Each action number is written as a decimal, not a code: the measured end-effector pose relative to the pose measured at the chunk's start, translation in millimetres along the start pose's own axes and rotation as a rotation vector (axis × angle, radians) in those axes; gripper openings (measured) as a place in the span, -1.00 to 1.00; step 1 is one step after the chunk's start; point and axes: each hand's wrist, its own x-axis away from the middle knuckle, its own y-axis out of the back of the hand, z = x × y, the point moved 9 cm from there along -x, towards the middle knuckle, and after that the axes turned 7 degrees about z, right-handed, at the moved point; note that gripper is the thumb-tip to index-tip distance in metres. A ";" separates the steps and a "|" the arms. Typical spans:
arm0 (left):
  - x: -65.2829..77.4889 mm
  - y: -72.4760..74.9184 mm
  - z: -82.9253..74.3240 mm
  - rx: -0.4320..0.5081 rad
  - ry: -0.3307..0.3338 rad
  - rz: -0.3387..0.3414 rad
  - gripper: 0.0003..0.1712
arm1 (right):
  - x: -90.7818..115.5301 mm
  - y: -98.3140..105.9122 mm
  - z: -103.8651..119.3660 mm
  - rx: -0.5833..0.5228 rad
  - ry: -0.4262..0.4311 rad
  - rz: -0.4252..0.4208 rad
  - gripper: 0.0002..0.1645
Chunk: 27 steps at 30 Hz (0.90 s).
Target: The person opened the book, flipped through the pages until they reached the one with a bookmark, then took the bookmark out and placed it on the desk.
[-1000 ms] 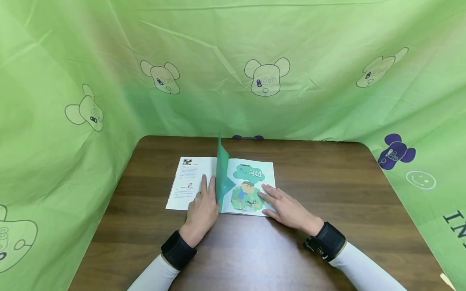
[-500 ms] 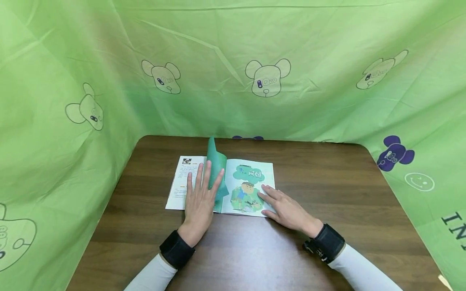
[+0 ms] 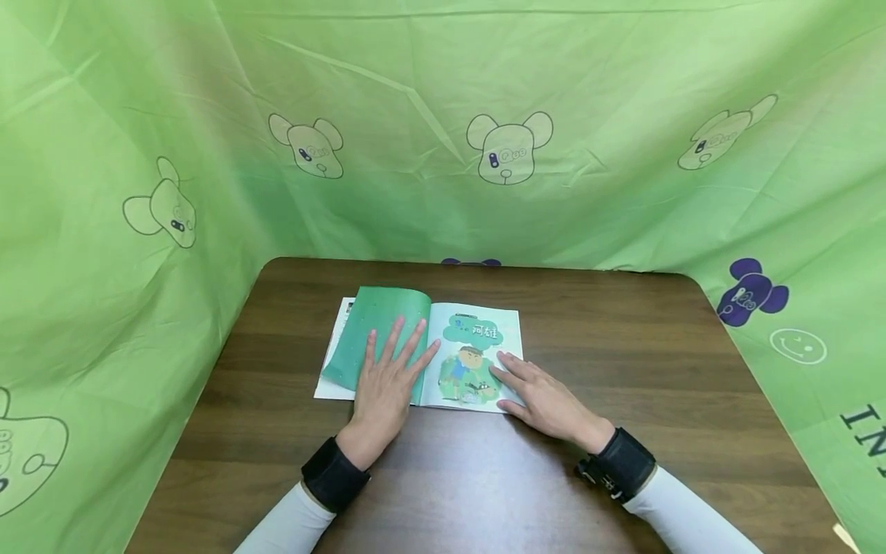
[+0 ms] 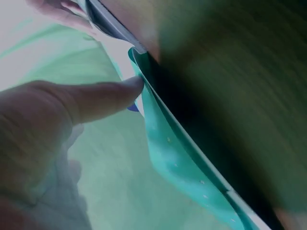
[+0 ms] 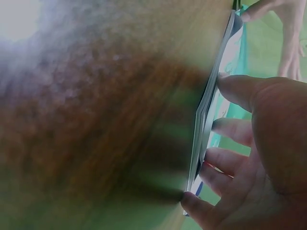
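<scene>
Though partly hidden, green page (image 3: 353,346) under left hand (image 3: 384,385), picture page (image 3: 471,355) under right hand (image 3: 545,394), grips unclenched.

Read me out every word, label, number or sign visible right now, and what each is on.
"阿雄": on the green printed cloud of the white right-hand book page; smaller characters there are too small to read.
"IN": on the green cloth backdrop, at the right edge; the rest is cut off.
Too small or blurred: lettering on the pale outlined mouse heads and purple mouse head.
</scene>
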 end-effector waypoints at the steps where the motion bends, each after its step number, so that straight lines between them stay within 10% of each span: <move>1: 0.5 -2.1 -1.2 -0.003 -0.011 0.021 0.10 | 0.1 -0.4 0.3 0.000 0.001 0.002 -0.28; 13: 10.0 -24.6 -5.4 0.112 -0.045 0.204 -0.34 | -0.8 -0.2 -0.2 0.006 0.020 0.020 -0.28; 27: 18.7 -45.2 -4.4 0.336 0.009 0.427 -0.24 | 1.3 -1.1 -17.1 -0.083 0.058 0.060 -0.08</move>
